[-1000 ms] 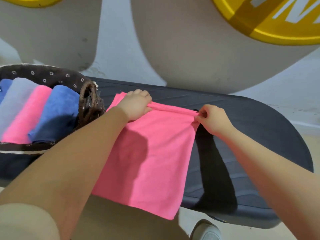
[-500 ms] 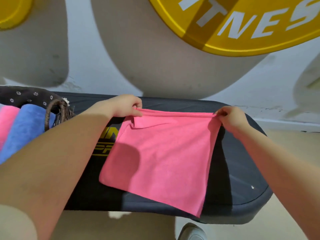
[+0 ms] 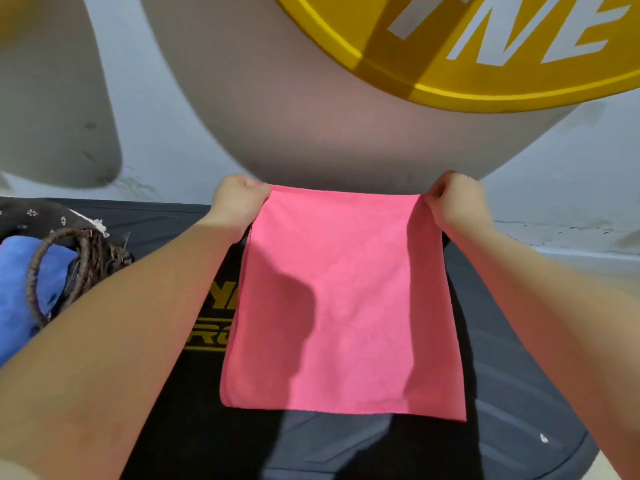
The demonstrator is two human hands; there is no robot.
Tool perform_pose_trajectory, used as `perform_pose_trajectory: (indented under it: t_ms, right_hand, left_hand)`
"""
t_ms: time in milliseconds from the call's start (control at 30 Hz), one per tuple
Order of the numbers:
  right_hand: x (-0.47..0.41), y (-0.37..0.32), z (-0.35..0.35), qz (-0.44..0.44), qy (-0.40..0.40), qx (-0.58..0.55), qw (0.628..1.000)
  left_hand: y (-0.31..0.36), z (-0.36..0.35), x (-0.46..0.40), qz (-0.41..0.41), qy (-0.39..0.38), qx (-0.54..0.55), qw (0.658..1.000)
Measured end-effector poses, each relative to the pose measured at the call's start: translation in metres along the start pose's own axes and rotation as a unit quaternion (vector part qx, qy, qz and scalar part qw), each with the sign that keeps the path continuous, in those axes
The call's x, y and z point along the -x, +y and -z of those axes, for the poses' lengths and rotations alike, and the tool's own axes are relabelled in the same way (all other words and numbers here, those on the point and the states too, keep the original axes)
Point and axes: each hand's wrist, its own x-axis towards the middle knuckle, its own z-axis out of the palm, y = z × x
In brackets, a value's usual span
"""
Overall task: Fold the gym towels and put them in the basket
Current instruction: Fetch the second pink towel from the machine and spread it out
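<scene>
— Where is the pink towel (image 3: 341, 299) now?

— It hangs in front of the person, spread flat, over the middle of the black table (image 3: 512, 393); its lower edge is near the table's near edge; I cannot tell if it touches the surface.

— And the hands?

— The left hand (image 3: 239, 200) grips the upper left corner with curled fingers; the right hand (image 3: 455, 199) pinches the upper right corner, fingers curled round the cloth; the top edge is pulled straight between them, above the far edge of the table.

— The basket?

— The basket (image 3: 45, 216) stands at the left end of the table, dark with small flowers, with a braided handle (image 3: 74, 268); a blue towel (image 3: 17, 282) lies inside it; behind, a yellow plate (image 3: 485, 46) with white letters leans at the wall.
</scene>
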Motion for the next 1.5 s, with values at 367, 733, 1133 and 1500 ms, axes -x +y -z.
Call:
perform_pose_trajectory:
  t_ms: [367,733,1133,1500]
  right_hand:
    - [0.084,0.026,-0.002,0.061,-0.036,-0.023,0.997]
    - [0.195,0.037,0.011,-0.093,-0.084,-0.124,0.984]
    - [0.226,0.051,0.02,-0.126,-0.145,-0.102,0.976]
    - [0.229,0.06,0.033,-0.176,-0.147,-0.204,0.952]
  left_hand:
    - [-0.042,0.024,0.089,-0.105,0.016,-0.242,0.964]
    - [-0.054,0.033,0.185,0.025,-0.052,-0.231,0.971]
    - [-0.072,0.034,0.21,0.099,-0.029,-0.163,0.981]
    - [-0.061,0.025,0.226,0.155,-0.079,-0.306,0.936]
